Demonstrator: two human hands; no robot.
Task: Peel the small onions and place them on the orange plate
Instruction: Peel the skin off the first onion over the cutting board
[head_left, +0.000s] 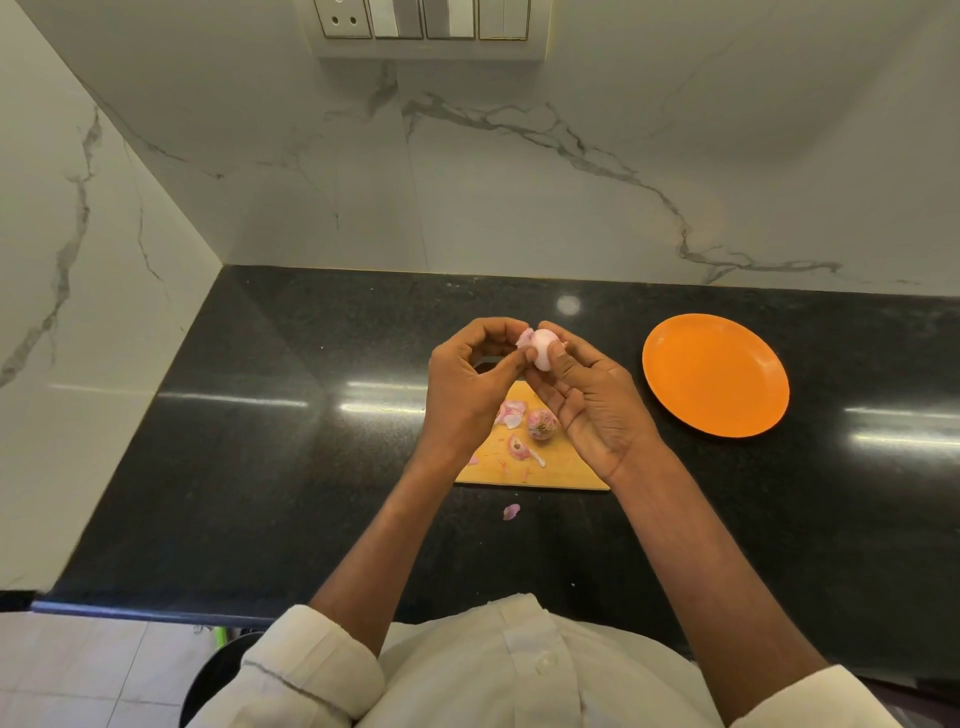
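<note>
Here, both hands meet above a pale wooden board (550, 467): the right hand (597, 400) grips a smooth, round, pinkish onion (544, 349), while the left hand (467, 379) pinches a papery flap of its skin. A second onion (543, 426), unpeeled, lies among thin peelings (511, 413) on the board. The glossy round orange plate (716, 375) sits to the right on the polished black counter (260, 441).

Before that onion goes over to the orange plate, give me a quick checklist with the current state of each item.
1. Onion held by both the left hand and right hand: ok.
2. Skin fully off: not ok, a flap hangs at its left end.
3. Orange plate has room: ok.
4. Path right to the plate unobstructed: ok.
5. Second onion waiting on the cutting board: ok, unpeeled.
6. Peel scraps contained: not ok, one piece lies on the counter.
</note>
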